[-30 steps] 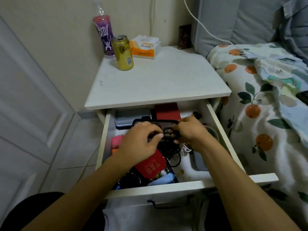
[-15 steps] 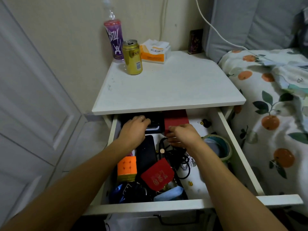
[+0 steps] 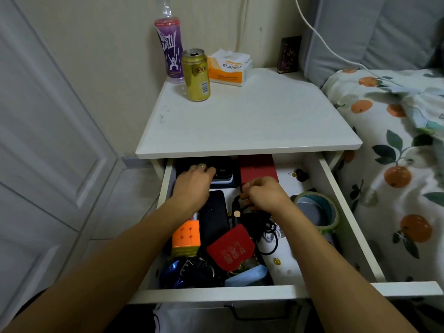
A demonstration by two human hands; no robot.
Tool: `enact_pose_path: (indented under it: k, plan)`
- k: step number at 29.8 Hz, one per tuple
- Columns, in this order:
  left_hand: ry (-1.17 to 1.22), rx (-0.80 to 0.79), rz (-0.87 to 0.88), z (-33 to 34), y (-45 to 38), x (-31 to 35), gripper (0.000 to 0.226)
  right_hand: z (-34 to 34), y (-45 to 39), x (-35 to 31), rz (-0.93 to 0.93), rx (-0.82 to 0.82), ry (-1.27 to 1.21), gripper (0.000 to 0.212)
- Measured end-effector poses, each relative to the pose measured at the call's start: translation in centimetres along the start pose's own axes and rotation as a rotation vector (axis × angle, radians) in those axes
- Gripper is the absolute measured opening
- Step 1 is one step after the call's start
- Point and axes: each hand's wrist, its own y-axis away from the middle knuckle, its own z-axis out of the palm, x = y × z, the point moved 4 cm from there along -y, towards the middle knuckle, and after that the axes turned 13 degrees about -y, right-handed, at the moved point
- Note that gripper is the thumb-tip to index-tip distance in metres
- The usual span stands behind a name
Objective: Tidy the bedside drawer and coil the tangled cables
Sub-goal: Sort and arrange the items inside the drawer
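- White wooden bedside drawer pulled open under the white tabletop, full of clutter.
- Left hand at back-left of drawer, fingers curled down onto a dark flat device w/ blue edge; whether it grips or just rests, can't tell.
- Right hand mid-drawer, fingertips drawn together, pinching the tangled black cables at their top end, just in front of a red flat box.
- Cable tangle lies centre of drawer, loops spreading toward the front, one thin black ring on the white floor.
- Beside tangle, left: black flat rectangular case, orange-faced puzzle cube. In front: red fabric pouch w/ gold print, light blue face mask, shiny blue object.
- Right side: roll of clear greenish tape.
- On tabletop, back-left: purple plastic bottle, gold drinks can, orange-white tissue pack; dark small box at back-right.
- Bedding w/ orange-fruit print to the right.
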Motion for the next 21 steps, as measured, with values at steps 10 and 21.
enact_pose_path:
  k: [10, 21]
  plan:
    - [0.766, -0.444, 0.242, -5.7, 7.6, 3.5, 0.051, -1.9, 5.6, -1.5, -0.112, -0.178, 0.624, 0.027]
    - [0.589, -0.431, 0.250, -5.5, 7.8, 2.4, 0.025, -2.1, 9.2, 2.6, 0.222, -0.597, 0.789, 0.055]
